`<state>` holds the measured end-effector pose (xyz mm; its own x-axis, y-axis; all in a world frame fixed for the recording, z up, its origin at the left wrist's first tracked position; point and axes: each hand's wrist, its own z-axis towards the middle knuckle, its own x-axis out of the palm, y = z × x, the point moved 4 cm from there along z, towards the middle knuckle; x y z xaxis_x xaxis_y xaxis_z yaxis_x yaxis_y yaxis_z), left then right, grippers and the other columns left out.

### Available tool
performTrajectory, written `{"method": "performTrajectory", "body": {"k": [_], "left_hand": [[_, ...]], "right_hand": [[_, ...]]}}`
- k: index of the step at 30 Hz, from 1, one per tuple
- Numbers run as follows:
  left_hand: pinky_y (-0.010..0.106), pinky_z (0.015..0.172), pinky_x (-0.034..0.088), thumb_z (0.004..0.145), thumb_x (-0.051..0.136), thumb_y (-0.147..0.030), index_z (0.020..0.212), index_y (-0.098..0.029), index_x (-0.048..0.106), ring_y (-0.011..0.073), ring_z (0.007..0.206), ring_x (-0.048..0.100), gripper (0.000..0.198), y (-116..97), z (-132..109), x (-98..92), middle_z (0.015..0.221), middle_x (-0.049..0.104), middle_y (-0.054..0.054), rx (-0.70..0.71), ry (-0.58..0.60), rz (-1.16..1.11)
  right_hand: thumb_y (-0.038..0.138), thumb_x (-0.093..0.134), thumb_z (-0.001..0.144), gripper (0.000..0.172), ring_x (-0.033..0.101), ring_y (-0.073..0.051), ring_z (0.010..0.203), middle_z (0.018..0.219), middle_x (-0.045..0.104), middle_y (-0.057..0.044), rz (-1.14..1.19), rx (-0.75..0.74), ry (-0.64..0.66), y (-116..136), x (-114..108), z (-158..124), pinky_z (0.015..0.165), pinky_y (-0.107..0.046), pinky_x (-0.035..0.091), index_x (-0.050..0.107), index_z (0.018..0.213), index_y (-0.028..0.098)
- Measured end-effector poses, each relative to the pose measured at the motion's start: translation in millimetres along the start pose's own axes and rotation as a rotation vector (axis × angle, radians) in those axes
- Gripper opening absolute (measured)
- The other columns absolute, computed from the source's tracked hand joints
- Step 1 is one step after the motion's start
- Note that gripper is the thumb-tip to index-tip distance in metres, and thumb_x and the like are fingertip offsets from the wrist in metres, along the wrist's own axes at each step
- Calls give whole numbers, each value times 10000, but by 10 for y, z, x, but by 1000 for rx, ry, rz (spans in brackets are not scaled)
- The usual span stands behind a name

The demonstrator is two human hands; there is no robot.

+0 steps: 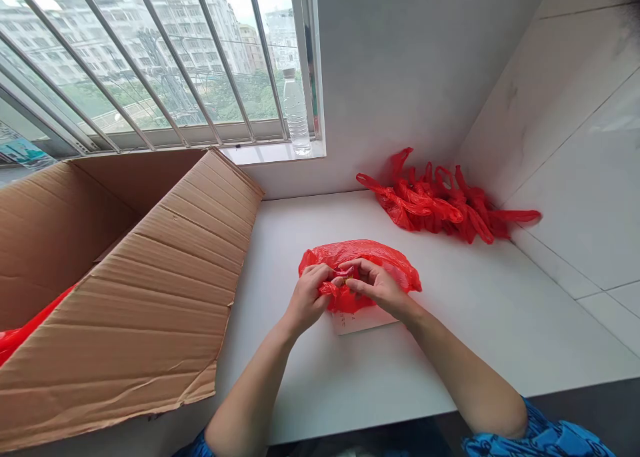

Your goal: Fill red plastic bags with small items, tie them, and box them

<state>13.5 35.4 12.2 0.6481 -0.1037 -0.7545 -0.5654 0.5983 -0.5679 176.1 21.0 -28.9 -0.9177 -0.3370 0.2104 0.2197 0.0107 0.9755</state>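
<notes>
A red plastic bag (373,256) lies on the white table (490,310) in front of me, with a white flat item (361,320) poking out beneath it. My left hand (311,296) and my right hand (374,285) meet at the bag's near edge. Both are closed, pinching the bunched red plastic between fingers and thumbs. What is inside the bag is hidden.
A large open cardboard box (165,284) stands at the left, with red plastic (20,334) showing inside. A pile of red plastic bags (440,207) lies at the back right by the tiled wall. A water bottle (296,110) stands on the window sill.
</notes>
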Motion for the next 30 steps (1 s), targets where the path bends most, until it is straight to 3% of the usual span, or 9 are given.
{"method": "performTrajectory", "body": {"k": [5, 12, 19, 24, 27, 30], "left_hand": [[353, 914, 441, 943, 403, -212, 768, -210, 483, 156, 736, 526, 193, -28, 10, -15, 742, 573, -2, 90, 20, 114], [369, 962, 442, 955, 427, -237, 796, -216, 521, 165, 781, 574, 186, -17, 12, -19, 795, 625, 11, 146, -3, 165], [385, 1018, 418, 984, 382, -226, 853, -218, 526, 158, 766, 562, 195, -38, 4, 9, 790, 615, 0, 170, 13, 187], [380, 1009, 425, 987, 374, -223, 825, -213, 517, 155, 760, 570, 217, -29, 8, 1, 779, 609, 1, 174, 4, 241], [376, 988, 437, 990, 378, -230, 831, -213, 537, 151, 735, 573, 226, -17, 9, 2, 776, 617, 1, 186, 30, 281], [362, 951, 450, 993, 395, -249, 825, -214, 549, 153, 731, 585, 231, -8, 9, 9, 766, 620, 0, 194, 54, 289]], "right_hand": [[507, 708, 830, 325, 673, -208, 934, 1020, 734, -50, -49, -9, -61, -47, -44, 29, 743, -328, 531, 699, 1018, 242], [461, 769, 785, 262, 704, -223, 931, 946, 734, -31, 42, -64, -95, -88, -47, 40, 810, -359, 532, 715, 928, 248], [457, 773, 759, 238, 641, -174, 818, 843, 710, -3, 106, 26, -153, -49, -71, 36, 764, -329, 507, 741, 842, 237], [546, 740, 755, 304, 647, -200, 868, 840, 700, -6, 101, 92, -147, -34, -84, 52, 816, -359, 528, 735, 797, 245], [538, 729, 773, 295, 656, -213, 898, 931, 712, -16, -2, 44, -144, 1, -122, 30, 844, -386, 540, 734, 889, 266], [458, 719, 811, 312, 659, -214, 895, 1056, 710, -40, -152, -15, -57, 60, -138, -10, 806, -388, 548, 722, 1072, 287]]}}
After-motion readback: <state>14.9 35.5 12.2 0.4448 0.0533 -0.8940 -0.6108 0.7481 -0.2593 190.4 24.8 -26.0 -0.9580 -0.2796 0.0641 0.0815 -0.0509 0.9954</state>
